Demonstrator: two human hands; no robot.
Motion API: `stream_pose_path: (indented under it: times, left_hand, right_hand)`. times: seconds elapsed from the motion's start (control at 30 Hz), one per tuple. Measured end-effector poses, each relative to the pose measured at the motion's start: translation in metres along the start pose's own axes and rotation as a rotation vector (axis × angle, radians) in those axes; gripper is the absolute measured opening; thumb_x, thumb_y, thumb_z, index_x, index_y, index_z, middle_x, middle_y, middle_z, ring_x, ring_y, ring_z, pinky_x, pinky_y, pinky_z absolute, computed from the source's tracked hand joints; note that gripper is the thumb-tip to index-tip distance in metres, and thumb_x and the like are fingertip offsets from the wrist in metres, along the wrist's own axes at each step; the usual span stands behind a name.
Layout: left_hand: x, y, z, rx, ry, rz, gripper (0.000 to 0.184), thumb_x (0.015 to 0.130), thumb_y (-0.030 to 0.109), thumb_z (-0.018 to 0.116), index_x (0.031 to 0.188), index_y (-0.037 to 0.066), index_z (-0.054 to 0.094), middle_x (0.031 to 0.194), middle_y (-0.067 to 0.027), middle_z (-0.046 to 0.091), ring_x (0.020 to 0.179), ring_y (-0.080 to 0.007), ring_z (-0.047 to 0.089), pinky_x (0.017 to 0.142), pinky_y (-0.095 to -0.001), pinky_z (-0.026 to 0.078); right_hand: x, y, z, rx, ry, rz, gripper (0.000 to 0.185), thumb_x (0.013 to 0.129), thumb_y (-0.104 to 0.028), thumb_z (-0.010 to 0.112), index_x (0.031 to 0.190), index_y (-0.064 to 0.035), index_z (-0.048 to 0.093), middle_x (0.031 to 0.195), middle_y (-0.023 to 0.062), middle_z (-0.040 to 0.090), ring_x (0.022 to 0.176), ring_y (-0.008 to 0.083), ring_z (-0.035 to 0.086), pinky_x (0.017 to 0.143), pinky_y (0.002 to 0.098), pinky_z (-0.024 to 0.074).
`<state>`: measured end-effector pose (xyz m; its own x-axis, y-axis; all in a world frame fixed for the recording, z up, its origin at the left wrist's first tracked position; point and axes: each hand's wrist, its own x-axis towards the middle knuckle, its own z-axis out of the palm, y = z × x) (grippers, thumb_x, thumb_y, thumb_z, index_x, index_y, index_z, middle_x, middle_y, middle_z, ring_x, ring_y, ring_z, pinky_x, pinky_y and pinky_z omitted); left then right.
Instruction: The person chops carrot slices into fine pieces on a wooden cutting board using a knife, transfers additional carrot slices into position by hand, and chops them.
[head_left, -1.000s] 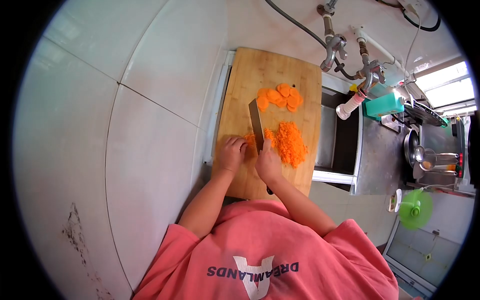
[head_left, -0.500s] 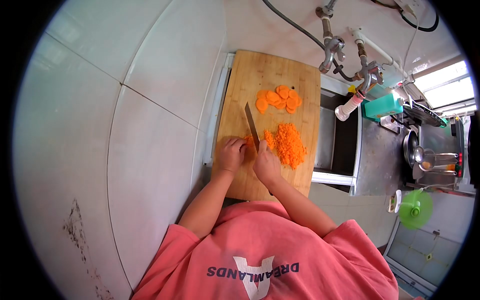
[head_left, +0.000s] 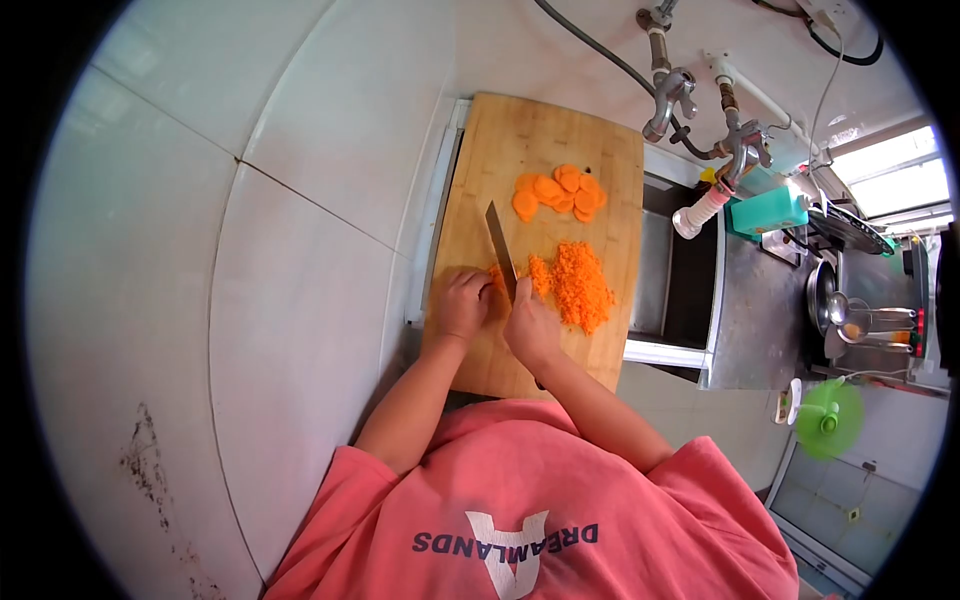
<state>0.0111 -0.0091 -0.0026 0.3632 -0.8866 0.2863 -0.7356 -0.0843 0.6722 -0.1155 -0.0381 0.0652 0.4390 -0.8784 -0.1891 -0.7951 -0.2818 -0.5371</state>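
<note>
My right hand (head_left: 532, 325) is wrapped round a wide-bladed knife (head_left: 501, 245), its blade pointing up and slightly left over the wooden cutting board (head_left: 480, 150). Just left of the blade, the curled fingers of my left hand (head_left: 464, 305) press on small orange carrot pieces (head_left: 495, 275), mostly hidden between the fingers and the blade. A heap of finely chopped carrot (head_left: 580, 288) lies to the right of the knife, with a smaller strip of bits beside it. Round carrot slices (head_left: 559, 193) overlap farther up the board.
A sink (head_left: 655, 270) adjoins the board's right side, with taps (head_left: 672, 100) above it. Farther right are a teal container (head_left: 770, 210), a metal counter (head_left: 745, 320), a pan (head_left: 822, 283), ladles (head_left: 880, 320) and a green fan (head_left: 830, 418). A tiled wall (head_left: 300, 270) stands at left.
The knife blade has tilted left and stands closer to edge-on than a second ago. My right hand has shifted slightly left with it; my left hand stays almost in place.
</note>
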Motion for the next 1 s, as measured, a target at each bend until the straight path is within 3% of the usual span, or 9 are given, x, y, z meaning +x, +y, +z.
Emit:
stream_pose_path:
  times: [0.5, 1.0]
  left_hand:
    - [-0.001, 0.002, -0.003, -0.044, 0.022, -0.009, 0.016, 0.069, 0.001, 0.067, 0.083, 0.006, 0.065, 0.086, -0.0099, 0.064, 0.08, -0.0304, 0.061, 0.068, -0.0366, 0.05]
    - [0.001, 0.001, -0.003, -0.02, -0.035, -0.048, 0.009, 0.072, 0.003, 0.064, 0.081, 0.005, 0.066, 0.085, -0.0101, 0.064, 0.082, -0.0297, 0.06, 0.071, -0.0381, 0.05]
  right_hand:
    - [-0.004, -0.005, -0.005, 0.061, -0.028, 0.017, 0.024, 0.078, 0.0, 0.048, 0.098, 0.0009, 0.036, 0.09, 0.0305, 0.058, 0.076, 0.0475, 0.057, 0.063, 0.0525, 0.0458]
    - [-0.004, -0.015, 0.005, -0.022, -0.068, 0.059, 0.034, 0.074, 0.0, 0.053, 0.103, 0.0014, 0.035, 0.087, 0.0289, 0.058, 0.075, 0.0454, 0.059, 0.063, 0.0512, 0.0485]
